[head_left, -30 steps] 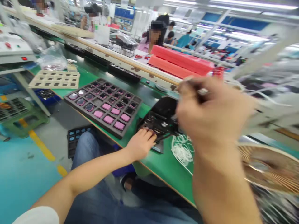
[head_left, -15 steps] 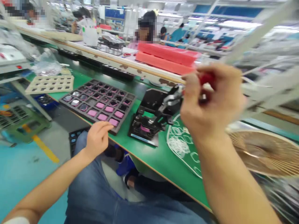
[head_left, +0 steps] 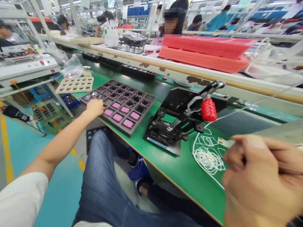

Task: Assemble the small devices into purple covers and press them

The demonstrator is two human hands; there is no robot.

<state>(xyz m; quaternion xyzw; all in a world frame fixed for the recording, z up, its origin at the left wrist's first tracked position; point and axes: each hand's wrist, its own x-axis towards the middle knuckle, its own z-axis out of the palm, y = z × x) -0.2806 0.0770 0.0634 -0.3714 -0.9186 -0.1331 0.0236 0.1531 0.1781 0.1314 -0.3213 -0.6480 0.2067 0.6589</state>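
My left hand (head_left: pixel 95 107) reaches over the front left part of a dark grey compartment tray (head_left: pixel 116 126); its fingers are curled down, and the tips are hidden. Pink pieces (head_left: pixel 117 117) sit in the near compartments, with dark glossy ones in pink frames behind. To the tray's right stands a black toggle-clamp fixture (head_left: pixel 169 126), its red-gripped handle (head_left: pixel 208 109) raised and apart from my hands. My right hand (head_left: pixel 262 179), slightly blurred, is in the lower right with fingers curled together. Whatever it pinches, if anything, is hidden. Beside it lies a pile of thin white rings (head_left: pixel 208 160).
A cream tray (head_left: pixel 75 85) and a plastic bag (head_left: pixel 73 66) lie at the far left of the green bench (head_left: pixel 187 170). Along the back runs a raised shelf with red foam-like stacks (head_left: pixel 203 52). Several people are seated beyond it.
My right hand has left the clamp's red handle and moved down and right. My left hand has moved from the tray's near corner to its left part. The view has shifted.
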